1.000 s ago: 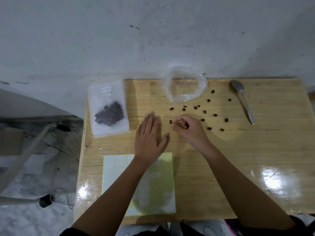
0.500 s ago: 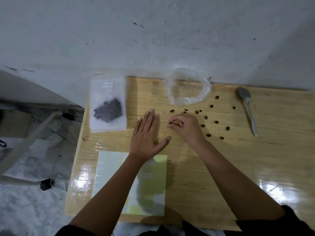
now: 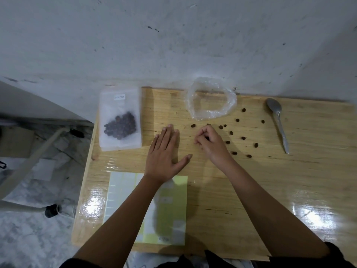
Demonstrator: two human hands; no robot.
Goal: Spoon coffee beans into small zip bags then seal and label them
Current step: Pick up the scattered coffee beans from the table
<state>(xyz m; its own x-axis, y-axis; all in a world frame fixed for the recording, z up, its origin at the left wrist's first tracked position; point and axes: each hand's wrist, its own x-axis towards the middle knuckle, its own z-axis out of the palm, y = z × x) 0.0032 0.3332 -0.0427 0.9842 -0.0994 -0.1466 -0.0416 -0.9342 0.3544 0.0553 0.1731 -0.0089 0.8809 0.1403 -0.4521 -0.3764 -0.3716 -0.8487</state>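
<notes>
My left hand (image 3: 164, 151) lies flat on the wooden table (image 3: 299, 180), fingers straight and together. Just to its right, my right hand (image 3: 211, 144) is curled, its fingertips pinching a coffee bean that barely shows between them. Several loose coffee beans (image 3: 243, 138) are scattered on the table to the right of that hand. A sealed zip bag (image 3: 119, 120) with beans and a small white label lies at the back left, on a stack of empty bags. A crumpled clear plastic bag (image 3: 211, 101) lies open and empty at the back. A metal spoon (image 3: 278, 120) rests at the back right.
A sheet of white stickers on green backing (image 3: 173, 200) lies at the table's front left, partly under my left forearm. A grey wall runs right behind the table. To the left the table ends above a marble floor with a chair leg (image 3: 29, 165).
My right hand has closed its fingertips on the bean that lay just left of it and lifted it. My left hand has stayed flat; the camera tilted.
</notes>
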